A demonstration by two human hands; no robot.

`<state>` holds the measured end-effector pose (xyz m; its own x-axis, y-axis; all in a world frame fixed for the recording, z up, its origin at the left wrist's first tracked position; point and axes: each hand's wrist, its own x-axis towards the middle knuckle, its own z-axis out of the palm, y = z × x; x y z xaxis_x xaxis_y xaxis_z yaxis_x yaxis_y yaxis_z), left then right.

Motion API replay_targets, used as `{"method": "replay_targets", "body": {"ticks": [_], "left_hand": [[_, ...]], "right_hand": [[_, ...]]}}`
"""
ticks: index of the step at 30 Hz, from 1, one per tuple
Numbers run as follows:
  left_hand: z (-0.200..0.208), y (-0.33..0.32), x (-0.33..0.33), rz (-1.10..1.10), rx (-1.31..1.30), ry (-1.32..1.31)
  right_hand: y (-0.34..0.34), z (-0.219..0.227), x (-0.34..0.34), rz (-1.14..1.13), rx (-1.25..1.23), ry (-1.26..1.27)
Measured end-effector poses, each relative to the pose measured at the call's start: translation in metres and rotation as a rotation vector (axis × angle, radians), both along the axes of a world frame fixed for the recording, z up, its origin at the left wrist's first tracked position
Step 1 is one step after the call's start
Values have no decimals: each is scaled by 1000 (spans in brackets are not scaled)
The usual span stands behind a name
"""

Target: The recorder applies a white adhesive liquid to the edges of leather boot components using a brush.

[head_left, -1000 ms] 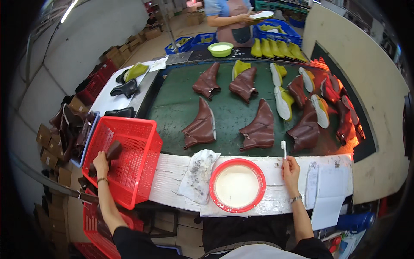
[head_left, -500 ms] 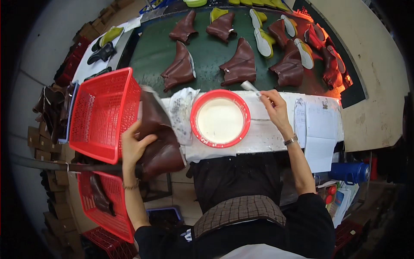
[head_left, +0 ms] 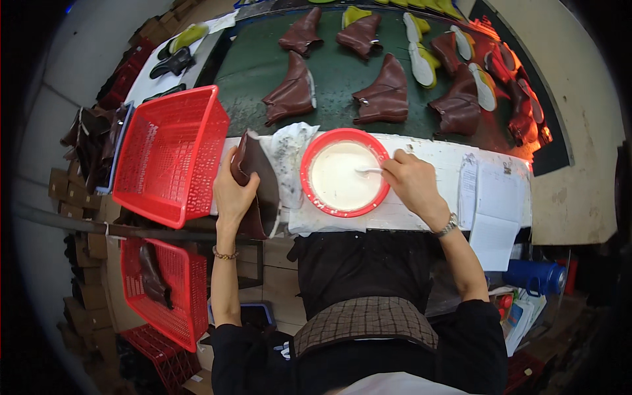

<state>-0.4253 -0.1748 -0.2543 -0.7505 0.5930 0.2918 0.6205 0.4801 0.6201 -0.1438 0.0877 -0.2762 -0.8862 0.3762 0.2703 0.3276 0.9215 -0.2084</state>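
Note:
A brown leather boot upper (head_left: 266,187) is gripped in my left hand (head_left: 233,196), fingers behind it and thumb on the near side, its dull inner face turned toward the basin. My right hand (head_left: 415,184) pinches the thin handle of a brush (head_left: 372,171). The brush's head is down in the creamy white liquid (head_left: 334,179) that fills a round red basin (head_left: 308,195), so its bristles are hidden. Between the boot upper and the basin lies a stained white cloth (head_left: 288,155) on the white bench.
Brown boots (head_left: 385,92) and yellow-green lasts (head_left: 422,64) stand or lie on the dark green surface beyond, where an orange glow lights the far right. A red plastic basket (head_left: 155,155) is at my left, another lower down (head_left: 187,289). Papers (head_left: 490,204) lie at right.
My right hand has lowered the brush from above the bench into the white liquid. My left hand has turned the boot upper more upright. The view has shifted slightly.

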Motion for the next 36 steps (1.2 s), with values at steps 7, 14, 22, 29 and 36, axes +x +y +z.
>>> {"method": "replay_targets", "body": {"ticks": [7,14,22,29,36], "left_hand": [[66,1,30,-185,4,-901],[83,23,62,-382,-39,-1081],[83,23,71,-246,403,-726],[60,33,53,-195,512,-479],[3,31,7,-117,109,-69]], "right_hand": [[7,32,-2,74,-517,372],[7,53,-24,360,-382,523],[-20,41,-12,204,-395,572],[-26,34,-8,207,-456,499],[-7,8,-14,-55,-185,196]]}}
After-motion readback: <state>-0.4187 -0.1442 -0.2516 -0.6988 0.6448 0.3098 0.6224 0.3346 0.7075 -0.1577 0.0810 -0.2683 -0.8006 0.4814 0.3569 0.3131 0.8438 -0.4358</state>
